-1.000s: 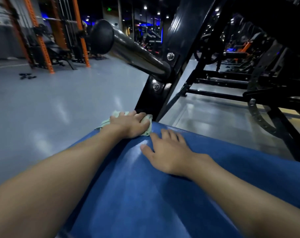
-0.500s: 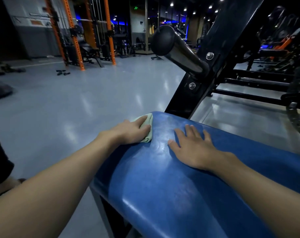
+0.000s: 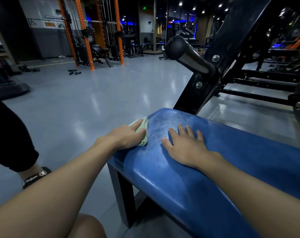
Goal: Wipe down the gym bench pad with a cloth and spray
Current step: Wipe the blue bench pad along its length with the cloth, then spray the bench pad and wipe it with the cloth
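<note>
1. Head view: left hand (image 3: 127, 136) grips the bunched cloth (image 3: 143, 125), pressing it on the bench pad's (image 3: 188, 194) far-left edge.
2. Right hand (image 3: 185, 148) lies flat, fingers spread, holding nothing, mid-pad.
3. Risk: the cloth may slip off that rounded edge, leaving streaks.

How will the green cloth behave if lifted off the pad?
Likely floppy: the cloth is bunched and creased in the left hand. Probably light; it follows the pad's curved edge. May slide easily: the pad looks glossy.

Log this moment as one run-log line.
left hand: holds green cloth at blue bench pad edge | right hand: flat on pad
</note>
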`<state>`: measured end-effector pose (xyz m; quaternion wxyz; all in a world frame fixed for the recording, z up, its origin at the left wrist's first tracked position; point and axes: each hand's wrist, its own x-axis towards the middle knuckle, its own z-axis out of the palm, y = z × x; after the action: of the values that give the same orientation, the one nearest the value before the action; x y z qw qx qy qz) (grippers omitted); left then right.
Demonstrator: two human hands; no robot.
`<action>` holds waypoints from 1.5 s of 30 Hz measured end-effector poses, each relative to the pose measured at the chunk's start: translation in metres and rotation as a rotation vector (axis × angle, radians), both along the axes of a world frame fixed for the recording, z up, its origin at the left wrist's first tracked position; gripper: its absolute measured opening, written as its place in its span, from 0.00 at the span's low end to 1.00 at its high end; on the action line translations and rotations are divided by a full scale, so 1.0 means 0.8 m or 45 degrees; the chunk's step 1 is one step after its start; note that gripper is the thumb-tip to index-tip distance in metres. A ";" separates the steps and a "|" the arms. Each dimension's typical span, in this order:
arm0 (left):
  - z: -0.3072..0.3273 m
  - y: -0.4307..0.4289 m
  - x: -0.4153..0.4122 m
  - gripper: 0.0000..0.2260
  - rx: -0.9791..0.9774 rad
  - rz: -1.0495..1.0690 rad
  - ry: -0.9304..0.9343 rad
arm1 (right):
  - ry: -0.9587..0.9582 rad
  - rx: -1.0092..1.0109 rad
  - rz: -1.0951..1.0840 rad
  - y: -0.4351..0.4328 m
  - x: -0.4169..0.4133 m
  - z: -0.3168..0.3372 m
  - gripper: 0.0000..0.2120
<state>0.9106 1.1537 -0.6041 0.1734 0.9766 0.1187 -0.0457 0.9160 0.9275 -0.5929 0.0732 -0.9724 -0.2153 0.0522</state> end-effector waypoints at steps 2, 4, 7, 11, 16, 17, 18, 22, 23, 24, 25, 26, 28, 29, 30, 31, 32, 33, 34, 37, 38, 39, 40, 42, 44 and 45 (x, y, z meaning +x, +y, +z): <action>0.000 0.000 -0.016 0.29 -0.013 0.033 0.013 | -0.006 0.030 0.001 -0.002 -0.008 0.001 0.30; 0.005 -0.007 -0.033 0.28 0.020 0.074 0.004 | -0.004 0.038 0.015 -0.005 -0.018 0.001 0.29; 0.009 -0.023 -0.059 0.25 0.116 0.109 -0.019 | 0.005 0.063 0.057 -0.015 -0.032 0.001 0.28; 0.008 -0.041 -0.088 0.22 0.210 0.071 -0.084 | 0.046 0.150 0.078 -0.024 -0.045 0.002 0.26; -0.003 -0.068 -0.115 0.24 0.244 -0.058 -0.232 | 0.023 0.417 0.015 -0.034 -0.066 0.011 0.24; -0.006 -0.077 -0.120 0.27 0.225 -0.118 -0.287 | 0.024 0.486 -0.009 -0.038 -0.071 0.014 0.24; -0.006 -0.088 -0.126 0.30 0.184 -0.182 -0.358 | 0.043 0.555 -0.033 -0.042 -0.075 0.016 0.24; -0.002 -0.132 -0.140 0.35 -0.204 -0.323 -0.569 | 0.186 0.791 -0.152 -0.063 -0.091 0.023 0.28; -0.002 -0.142 -0.143 0.37 -0.325 -0.356 -0.584 | 0.203 0.836 -0.197 -0.072 -0.095 0.025 0.29; -0.003 -0.153 -0.145 0.39 -0.428 -0.396 -0.584 | 0.192 0.868 -0.242 -0.082 -0.101 0.029 0.28; -0.004 -0.162 -0.147 0.41 -0.498 -0.436 -0.579 | 0.163 0.891 -0.274 -0.092 -0.107 0.032 0.25; -0.001 -0.173 -0.148 0.40 -0.526 -0.494 -0.567 | 0.126 0.918 -0.290 -0.104 -0.112 0.035 0.18; 0.010 -0.193 -0.148 0.30 -0.487 -0.623 -0.525 | 0.081 1.001 -0.320 -0.127 -0.128 0.042 0.05; 0.017 -0.202 -0.147 0.23 -0.448 -0.681 -0.505 | 0.065 1.056 -0.354 -0.140 -0.136 0.045 0.04; 0.024 -0.211 -0.147 0.17 -0.400 -0.733 -0.514 | 0.044 1.108 -0.402 -0.153 -0.146 0.048 0.05; 0.030 -0.221 -0.146 0.14 -0.362 -0.772 -0.539 | 0.007 1.155 -0.455 -0.168 -0.157 0.050 0.05; 0.036 -0.232 -0.148 0.11 -0.346 -0.787 -0.553 | -0.042 1.190 -0.500 -0.185 -0.168 0.052 0.05; 0.040 -0.246 -0.150 0.08 -0.376 -0.796 -0.565 | -0.088 1.214 -0.541 -0.202 -0.182 0.055 0.06; 0.045 -0.263 -0.153 0.07 -0.429 -0.816 -0.578 | -0.120 1.246 -0.588 -0.220 -0.197 0.058 0.06; 0.067 -0.327 -0.171 0.04 -0.628 -0.975 -0.631 | -0.161 1.436 -0.717 -0.274 -0.246 0.070 0.06; 0.079 -0.350 -0.181 0.03 -0.701 -1.036 -0.619 | -0.171 1.500 -0.734 -0.294 -0.261 0.076 0.06; 0.089 -0.372 -0.192 0.03 -0.783 -1.081 -0.580 | -0.161 1.560 -0.734 -0.313 -0.277 0.084 0.05; 0.099 -0.393 -0.202 0.03 -0.874 -1.125 -0.518 | -0.131 1.635 -0.736 -0.333 -0.293 0.091 0.07; 0.113 -0.438 -0.214 0.04 -1.040 -1.202 -0.342 | -0.041 1.833 -0.736 -0.374 -0.321 0.103 0.09; 0.118 -0.489 -0.222 0.06 -1.176 -1.292 -0.166 | -0.010 1.945 -0.739 -0.421 -0.341 0.107 0.07; 0.119 -0.516 -0.224 0.06 -1.240 -1.320 -0.106 | -0.023 1.985 -0.760 -0.445 -0.347 0.106 0.07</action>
<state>0.7317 0.7410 -0.5090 0.5504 0.7199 -0.4016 -0.1326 0.6382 0.5716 -0.5079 0.7342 -0.6598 0.0763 -0.1410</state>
